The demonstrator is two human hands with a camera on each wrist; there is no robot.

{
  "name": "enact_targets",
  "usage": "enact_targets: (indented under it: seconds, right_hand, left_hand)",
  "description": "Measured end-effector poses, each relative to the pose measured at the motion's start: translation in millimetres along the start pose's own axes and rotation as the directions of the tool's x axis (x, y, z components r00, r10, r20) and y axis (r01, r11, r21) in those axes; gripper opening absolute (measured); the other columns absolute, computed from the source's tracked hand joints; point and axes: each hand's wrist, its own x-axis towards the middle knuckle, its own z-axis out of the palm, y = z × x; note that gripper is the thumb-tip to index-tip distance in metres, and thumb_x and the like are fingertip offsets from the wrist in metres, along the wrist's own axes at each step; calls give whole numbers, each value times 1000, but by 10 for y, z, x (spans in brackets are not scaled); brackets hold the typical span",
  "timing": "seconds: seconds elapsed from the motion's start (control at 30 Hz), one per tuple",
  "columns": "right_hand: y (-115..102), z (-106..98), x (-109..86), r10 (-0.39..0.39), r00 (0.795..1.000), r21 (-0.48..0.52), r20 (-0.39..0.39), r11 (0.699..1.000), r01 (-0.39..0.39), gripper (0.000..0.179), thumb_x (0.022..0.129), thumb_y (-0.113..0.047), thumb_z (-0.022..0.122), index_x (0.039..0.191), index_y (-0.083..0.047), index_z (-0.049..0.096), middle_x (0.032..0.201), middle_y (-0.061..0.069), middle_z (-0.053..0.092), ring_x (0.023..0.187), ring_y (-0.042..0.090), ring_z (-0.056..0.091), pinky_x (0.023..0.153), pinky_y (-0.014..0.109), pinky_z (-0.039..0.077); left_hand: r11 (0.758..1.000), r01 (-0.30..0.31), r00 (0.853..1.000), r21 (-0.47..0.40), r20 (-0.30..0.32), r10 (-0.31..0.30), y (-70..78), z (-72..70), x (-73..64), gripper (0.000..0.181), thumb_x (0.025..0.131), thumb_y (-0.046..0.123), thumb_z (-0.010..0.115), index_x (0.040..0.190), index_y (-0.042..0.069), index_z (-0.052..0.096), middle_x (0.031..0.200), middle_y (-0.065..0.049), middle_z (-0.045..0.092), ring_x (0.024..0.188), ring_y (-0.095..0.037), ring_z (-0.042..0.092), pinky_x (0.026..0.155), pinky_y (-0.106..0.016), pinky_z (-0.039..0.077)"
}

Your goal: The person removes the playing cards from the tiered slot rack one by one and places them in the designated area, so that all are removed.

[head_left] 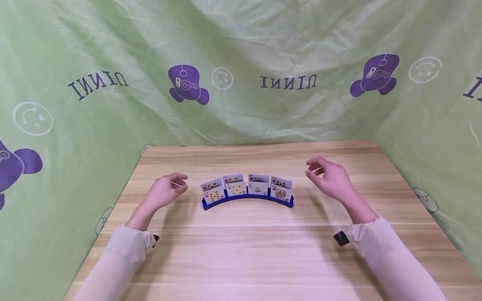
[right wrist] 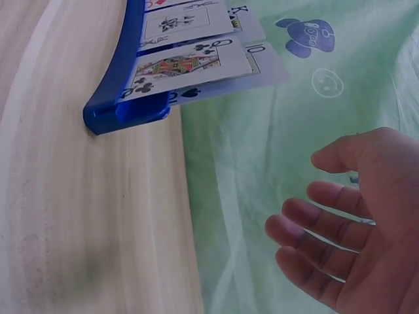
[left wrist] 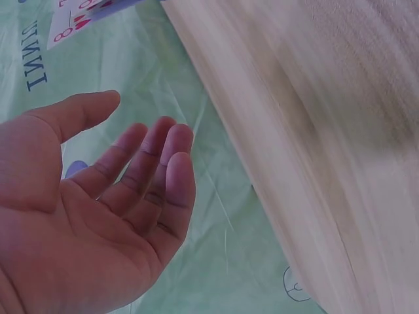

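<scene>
A curved blue card holder (head_left: 248,198) stands on the table with playing cards upright in two rows. In its front row are a nine of hearts (head_left: 214,195), a five of diamonds (head_left: 236,189), a joker (head_left: 258,189) and a queen of clubs (right wrist: 180,67). Behind them rise an eight, a seven, a king (right wrist: 243,25) and a ten (right wrist: 267,64). To the left of the holder my left hand (head_left: 165,190) hovers with loosely bent fingers, holding nothing. My right hand (head_left: 330,177) hovers to its right, fingers relaxed and apart from the cards.
The wooden table (head_left: 241,255) reaches back to a green cloth (head_left: 241,117) printed with purple figures and smiley faces. This cloth also hangs along both sides. A small black object (head_left: 341,238) sits at the right cuff.
</scene>
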Motion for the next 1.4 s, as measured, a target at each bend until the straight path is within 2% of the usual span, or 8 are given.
enact_targets:
  seconds: [0.23, 0.73, 0.97, 1.2, 1.4]
  right_hand:
    - [-14, 24, -63, -20, 1000, 9, -14, 1000, 21, 29, 96, -25, 62, 118, -7, 65, 103, 10, 75, 90, 28, 72, 79, 46, 52]
    - [-44, 39, -177, -3, 1000, 43, -22, 999, 4, 25, 96, -24, 64, 115, -8, 66, 97, 6, 75, 88, 25, 71, 78, 39, 51]
    - [-52, 56, -224, -2, 1000, 68, -18, 998, 4, 24, 95, -23, 64, 114, -8, 66, 97, 8, 75, 87, 26, 71, 76, 39, 51]
    - [-52, 89, -257, -2, 1000, 79, -25, 997, 4, 24, 95, -23, 65, 113, -8, 67, 95, 7, 74, 84, 24, 70, 74, 34, 52]
    - [-68, 74, -299, 22, 1000, 92, -6, 996, -22, 21, 96, -23, 64, 111, -11, 67, 94, 5, 74, 84, 22, 69, 71, 29, 51]
  left_hand:
    - [1000, 17, 999, -26, 31, -16, 11, 44, -21, 34, 93, 19, 67, 124, 5, 65, 107, -15, 74, 96, -29, 71, 83, -43, 56]
    - [997, 52, 994, -63, 103, -45, 13, 137, -80, 37, 93, 17, 67, 126, 1, 62, 110, -15, 72, 97, -28, 70, 83, -41, 57]
    - [995, 71, 993, -73, 99, -64, 15, 172, -120, 36, 93, 16, 68, 125, 1, 63, 108, -15, 73, 97, -29, 70, 84, -42, 56]
    - [993, 78, 995, -85, 73, -72, 5, 201, -162, 36, 92, 17, 69, 123, 0, 64, 104, -14, 74, 94, -26, 70, 83, -41, 56]
    - [990, 95, 993, -103, 75, -87, 0, 241, -169, 35, 92, 16, 70, 123, 1, 64, 105, -14, 74, 93, -26, 70, 82, -39, 57]
